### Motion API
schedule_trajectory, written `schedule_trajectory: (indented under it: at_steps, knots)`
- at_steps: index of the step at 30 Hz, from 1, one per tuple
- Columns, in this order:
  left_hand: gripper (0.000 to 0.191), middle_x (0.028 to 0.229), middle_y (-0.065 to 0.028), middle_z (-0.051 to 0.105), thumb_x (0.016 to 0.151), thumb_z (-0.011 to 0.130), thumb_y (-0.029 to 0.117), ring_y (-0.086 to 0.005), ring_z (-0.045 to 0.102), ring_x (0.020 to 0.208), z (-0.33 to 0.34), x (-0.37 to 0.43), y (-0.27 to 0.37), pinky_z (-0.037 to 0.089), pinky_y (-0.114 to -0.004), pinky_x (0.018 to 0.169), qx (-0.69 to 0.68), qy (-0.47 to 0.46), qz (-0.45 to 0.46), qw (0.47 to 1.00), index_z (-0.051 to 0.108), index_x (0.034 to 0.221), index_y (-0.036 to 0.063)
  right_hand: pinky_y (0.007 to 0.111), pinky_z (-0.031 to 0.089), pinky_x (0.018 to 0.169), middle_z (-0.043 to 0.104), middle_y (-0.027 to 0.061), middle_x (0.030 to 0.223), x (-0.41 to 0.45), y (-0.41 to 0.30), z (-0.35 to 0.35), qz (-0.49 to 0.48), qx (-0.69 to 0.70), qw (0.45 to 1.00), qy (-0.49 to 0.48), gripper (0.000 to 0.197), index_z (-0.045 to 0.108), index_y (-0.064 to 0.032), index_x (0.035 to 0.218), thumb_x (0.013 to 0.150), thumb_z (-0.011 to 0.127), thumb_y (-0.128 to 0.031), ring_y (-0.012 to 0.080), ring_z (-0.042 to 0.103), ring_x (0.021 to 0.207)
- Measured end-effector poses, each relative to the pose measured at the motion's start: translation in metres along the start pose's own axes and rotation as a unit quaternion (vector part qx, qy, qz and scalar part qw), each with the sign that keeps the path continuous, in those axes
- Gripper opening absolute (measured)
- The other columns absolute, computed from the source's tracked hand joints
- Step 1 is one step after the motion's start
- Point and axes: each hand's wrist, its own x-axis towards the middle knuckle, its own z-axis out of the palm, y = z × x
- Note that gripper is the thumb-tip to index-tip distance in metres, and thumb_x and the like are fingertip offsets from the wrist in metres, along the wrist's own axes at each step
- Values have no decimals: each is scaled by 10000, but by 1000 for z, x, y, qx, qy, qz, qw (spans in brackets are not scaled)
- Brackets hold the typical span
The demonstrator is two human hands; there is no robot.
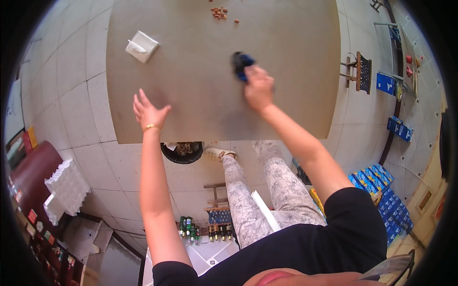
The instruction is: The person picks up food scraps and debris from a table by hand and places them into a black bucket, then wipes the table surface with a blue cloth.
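Observation:
My right hand [260, 85] grips a small blue-and-black object [242, 65] over the middle of a grey-brown tabletop [200, 82]. Motion blurs the object, and I cannot tell its exact kind. Fingers spread and holding nothing, my left hand [150, 115] hovers above or rests on the table's near left part; contact is unclear. A gold-coloured bracelet circles that wrist. Beyond the left hand lies a plastic-wrapped pack of tissues [143, 46]. Several brown nuts [219, 13] sit in a small cluster at the far side, with a single one apart to their right.
Under the table's near edge stands a black-lined bin [182, 153] with waste in it. Low wooden seats [363, 73] are on the tiled floor. Blue cartons [391, 211] are stacked at right. Green bottles [189, 227] stand behind me, and white stacked packs [68, 187] at left.

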Motion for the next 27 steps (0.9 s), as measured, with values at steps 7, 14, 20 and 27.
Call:
schedule_trajectory:
  at_steps: [7, 14, 20, 27]
  knots:
    - [808, 1391, -126, 255, 680, 651, 154, -324, 252, 1280, 11, -21, -55, 257, -452, 1029, 24, 1, -83, 996, 231, 1370, 126, 387, 327, 885, 455, 118, 1267, -38, -184, 54, -175, 170, 943, -226, 392, 517, -73, 1153, 764, 496, -121, 216, 414, 1191]
    - [860, 1374, -103, 291, 654, 704, 192, -311, 261, 1277, 15, -42, 1, 260, -469, 1017, 33, -39, -12, 999, 231, 1371, 157, 370, 333, 887, 471, 85, 1269, -66, -116, 23, -160, 99, 976, -112, 383, 543, -100, 1130, 749, 509, -126, 223, 430, 1172]
    - [1137, 1395, -88, 230, 462, 835, 415, -296, 271, 1267, 32, -58, 35, 298, -479, 995, 186, -93, 40, 977, 190, 1379, 225, 399, 400, 641, 552, 107, 1051, -69, 96, -63, 65, -13, 988, 142, 332, 578, -59, 1019, 696, 500, -65, 294, 510, 981]
    - [1153, 1347, -119, 277, 413, 860, 348, -325, 358, 1182, 55, -62, 22, 379, -437, 953, 173, -27, 86, 981, 221, 1360, 189, 472, 373, 871, 506, 130, 1193, -188, 230, -114, 433, -185, 868, 156, 471, 521, -99, 1191, 732, 599, -164, 320, 444, 1100]
